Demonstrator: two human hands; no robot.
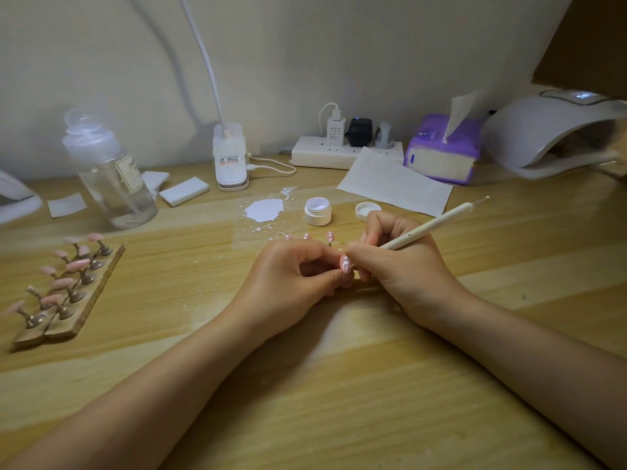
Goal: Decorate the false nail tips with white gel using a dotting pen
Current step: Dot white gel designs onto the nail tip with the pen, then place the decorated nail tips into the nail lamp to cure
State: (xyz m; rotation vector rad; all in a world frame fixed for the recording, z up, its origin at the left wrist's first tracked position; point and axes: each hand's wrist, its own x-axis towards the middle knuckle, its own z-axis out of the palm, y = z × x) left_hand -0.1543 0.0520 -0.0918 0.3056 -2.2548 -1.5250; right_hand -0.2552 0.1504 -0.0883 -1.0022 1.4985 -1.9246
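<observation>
I am seeing both forearms lying on the wooden desk [339, 385], meeting at the middle. My left hand [288, 276] is curling its fingers and pinching a pink false nail tip [345, 265] between thumb and fingertips. My right hand [400, 266] is gripping the white dotting pen [427, 230] like a pencil, its lower end touching that tip, its upper metal point slanting up to the right. Just beyond the hands, a few more pink tips on stands [330, 237] are peeking over the knuckles, partly hidden. To the near left, a wooden holder [64, 300] is carrying rows of pink tips on stems. Farther back, the open jar of white gel [318, 211] is standing beside its lid [367, 210], with a white smear [264, 210] on the desk left of it. Beyond, I am seeing a clear pump bottle [108, 171], a lamp base [230, 157], a power strip [346, 149], a sheet of paper [393, 181], a purple tissue pack [444, 147] and a nail lamp [553, 134] at the far right.
</observation>
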